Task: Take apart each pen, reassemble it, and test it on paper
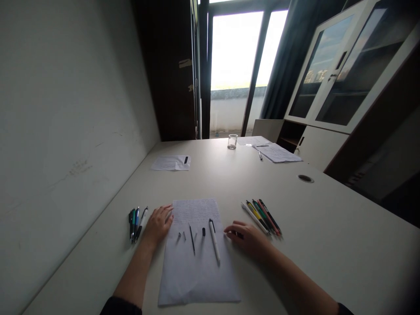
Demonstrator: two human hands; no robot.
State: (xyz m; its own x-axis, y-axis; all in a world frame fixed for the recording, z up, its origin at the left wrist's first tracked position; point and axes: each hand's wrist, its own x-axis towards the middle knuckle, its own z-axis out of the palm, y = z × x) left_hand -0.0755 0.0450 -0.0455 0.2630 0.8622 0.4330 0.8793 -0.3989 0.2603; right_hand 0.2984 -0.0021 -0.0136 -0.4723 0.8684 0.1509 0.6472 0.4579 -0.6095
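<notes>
A sheet of paper (200,282) with writing on its upper part lies in front of me. My left hand (159,224) rests flat at its left edge, fingers extended and holding nothing. To the right of the sheet, my right hand (247,237) lies on the table, fingers loosely bent and empty. Across the paper are a white pen barrel (214,243) with a dark clip, a short black piece (204,232), a thin pen refill (192,239) and a few tiny parts (179,236), too small to name exactly.
Several pens (136,224) lie left of my left hand, and another group of pens (262,217) lies beyond my right hand. Farther back are a glass (232,141), a paper (171,163), stacked papers (278,153) and a cable hole (305,179). A wall (82,175) borders the left side.
</notes>
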